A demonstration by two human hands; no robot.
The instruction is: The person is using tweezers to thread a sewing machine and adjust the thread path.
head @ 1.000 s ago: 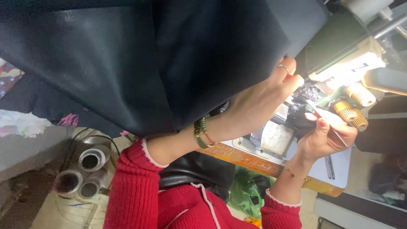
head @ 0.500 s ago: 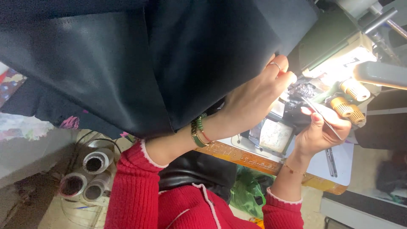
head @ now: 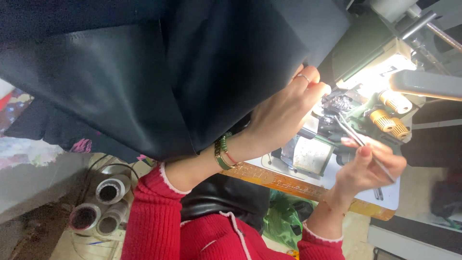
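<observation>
Smooth, faintly glossy black fabric (head: 159,82) drapes left of the sewing machine (head: 370,86). Left hand (head: 284,115), fingers curled, pinches the fabric's edge beside the machine's lit needle area. Right hand (head: 368,166) grips thin metal tweezers (head: 361,142), tips touching the machine.

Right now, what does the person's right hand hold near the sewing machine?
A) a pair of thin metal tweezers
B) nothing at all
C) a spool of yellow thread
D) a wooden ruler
A: the right hand pinches thin metal tweezers, their tips pointing at the lit needle area of the sewing machine.
</observation>
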